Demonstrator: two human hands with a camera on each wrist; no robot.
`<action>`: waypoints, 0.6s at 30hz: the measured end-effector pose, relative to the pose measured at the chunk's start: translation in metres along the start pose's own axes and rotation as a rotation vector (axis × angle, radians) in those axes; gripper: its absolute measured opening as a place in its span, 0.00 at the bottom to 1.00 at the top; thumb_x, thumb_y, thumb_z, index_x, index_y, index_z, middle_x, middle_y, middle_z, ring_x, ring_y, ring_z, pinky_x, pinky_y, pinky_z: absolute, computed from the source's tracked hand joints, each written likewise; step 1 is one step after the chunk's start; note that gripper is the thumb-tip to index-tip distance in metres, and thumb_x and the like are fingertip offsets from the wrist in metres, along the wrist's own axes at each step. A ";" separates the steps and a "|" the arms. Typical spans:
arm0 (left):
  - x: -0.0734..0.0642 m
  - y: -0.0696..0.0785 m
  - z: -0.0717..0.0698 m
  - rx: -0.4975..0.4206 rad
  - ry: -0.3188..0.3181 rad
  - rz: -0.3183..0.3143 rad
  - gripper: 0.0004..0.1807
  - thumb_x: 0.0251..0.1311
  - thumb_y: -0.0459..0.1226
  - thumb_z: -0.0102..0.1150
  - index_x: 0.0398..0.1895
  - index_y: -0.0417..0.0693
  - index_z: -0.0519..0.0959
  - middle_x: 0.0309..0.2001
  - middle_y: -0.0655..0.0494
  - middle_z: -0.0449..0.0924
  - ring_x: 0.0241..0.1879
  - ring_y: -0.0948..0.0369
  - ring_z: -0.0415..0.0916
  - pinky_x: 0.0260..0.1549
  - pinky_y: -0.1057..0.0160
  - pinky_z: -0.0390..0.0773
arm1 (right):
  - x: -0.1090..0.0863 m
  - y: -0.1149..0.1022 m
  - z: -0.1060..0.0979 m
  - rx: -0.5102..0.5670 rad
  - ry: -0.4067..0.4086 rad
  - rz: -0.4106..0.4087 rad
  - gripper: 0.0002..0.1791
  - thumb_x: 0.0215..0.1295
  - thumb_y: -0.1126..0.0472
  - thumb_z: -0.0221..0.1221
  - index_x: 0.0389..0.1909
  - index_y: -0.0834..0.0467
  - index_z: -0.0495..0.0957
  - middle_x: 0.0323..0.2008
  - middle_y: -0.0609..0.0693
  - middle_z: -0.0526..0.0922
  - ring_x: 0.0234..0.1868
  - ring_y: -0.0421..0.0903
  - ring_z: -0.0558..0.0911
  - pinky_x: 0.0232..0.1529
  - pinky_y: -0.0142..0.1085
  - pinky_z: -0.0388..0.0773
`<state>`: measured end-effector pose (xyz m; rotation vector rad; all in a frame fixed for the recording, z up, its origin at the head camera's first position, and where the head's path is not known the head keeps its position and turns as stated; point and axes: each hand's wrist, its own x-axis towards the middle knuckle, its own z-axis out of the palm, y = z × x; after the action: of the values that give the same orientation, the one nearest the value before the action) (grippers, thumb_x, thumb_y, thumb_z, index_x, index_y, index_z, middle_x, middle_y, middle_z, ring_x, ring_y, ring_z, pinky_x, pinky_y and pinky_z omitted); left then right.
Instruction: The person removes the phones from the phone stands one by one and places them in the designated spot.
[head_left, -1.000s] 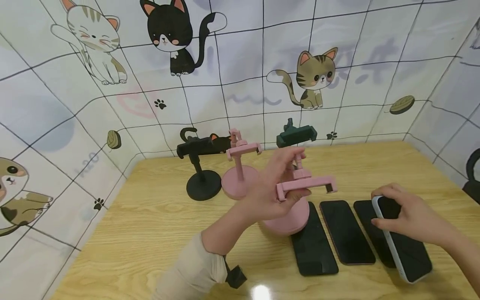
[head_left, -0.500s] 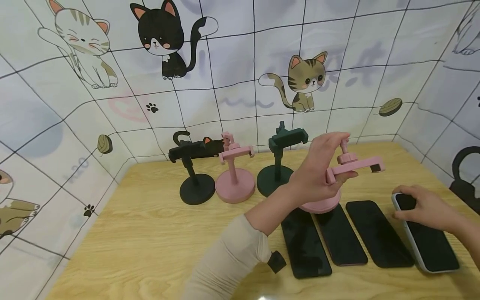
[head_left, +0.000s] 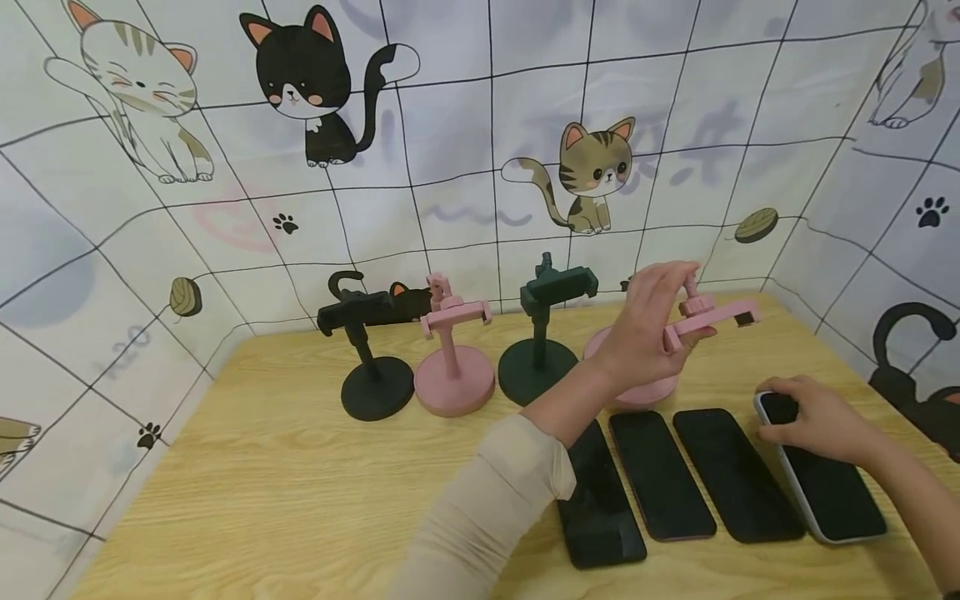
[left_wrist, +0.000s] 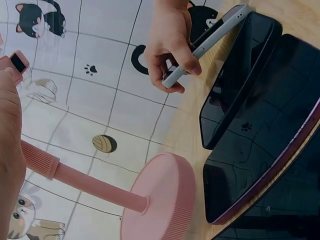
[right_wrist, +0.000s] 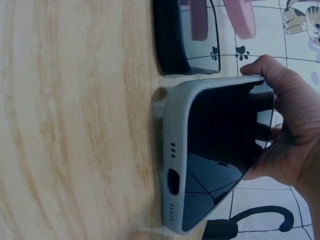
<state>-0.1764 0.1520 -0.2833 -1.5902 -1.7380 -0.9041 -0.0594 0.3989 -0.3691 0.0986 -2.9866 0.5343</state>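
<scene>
My left hand (head_left: 647, 325) grips a pink phone stand (head_left: 716, 315) by its clamp and upper stem. The round pink base (left_wrist: 160, 197) is at the table behind the phones, right of the green stand; my wrist hides part of it. My right hand (head_left: 823, 423) holds a phone in a light grey case (head_left: 840, 492) by its far end, thumb and fingers on opposite edges. The phone lies screen up at the right end of a row. In the left wrist view, the end in the right hand (left_wrist: 172, 47) is lifted.
Three dark phones, a left one (head_left: 603, 517), a middle one (head_left: 662, 479) and a right one (head_left: 738, 475), lie side by side on the wooden table (head_left: 300, 483). A black stand (head_left: 377, 387), another pink stand (head_left: 453, 379) and a green stand (head_left: 537, 367) line the back, before a cat-print cloth.
My left hand has carried the pink stand rightward and back, from over the phones to beside the green stand. The grey-cased phone has moved off the right dark phone to beside it.
</scene>
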 end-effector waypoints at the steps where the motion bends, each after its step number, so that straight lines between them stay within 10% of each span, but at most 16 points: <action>1: 0.000 -0.002 0.002 0.008 -0.004 -0.012 0.36 0.49 0.38 0.63 0.57 0.32 0.57 0.50 0.48 0.66 0.60 0.56 0.55 0.64 0.65 0.43 | 0.000 0.000 0.001 0.002 -0.003 0.006 0.28 0.41 0.57 0.69 0.42 0.69 0.73 0.37 0.68 0.74 0.37 0.64 0.74 0.32 0.54 0.71; 13: -0.009 -0.020 0.019 0.039 0.025 -0.008 0.34 0.51 0.40 0.62 0.56 0.33 0.58 0.50 0.48 0.66 0.58 0.56 0.57 0.63 0.65 0.46 | 0.004 0.004 0.009 0.007 -0.028 0.053 0.29 0.41 0.56 0.68 0.42 0.71 0.73 0.38 0.71 0.74 0.39 0.68 0.73 0.35 0.56 0.70; 18: -0.006 -0.027 0.021 -0.042 0.015 -0.099 0.33 0.53 0.39 0.62 0.57 0.36 0.57 0.52 0.47 0.66 0.60 0.57 0.57 0.63 0.68 0.44 | 0.007 0.005 0.010 0.004 -0.037 0.067 0.30 0.41 0.55 0.69 0.41 0.71 0.73 0.35 0.67 0.76 0.36 0.63 0.75 0.32 0.52 0.71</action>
<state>-0.2030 0.1645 -0.3026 -1.5309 -1.8120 -1.0035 -0.0673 0.3999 -0.3798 0.0091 -3.0340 0.5513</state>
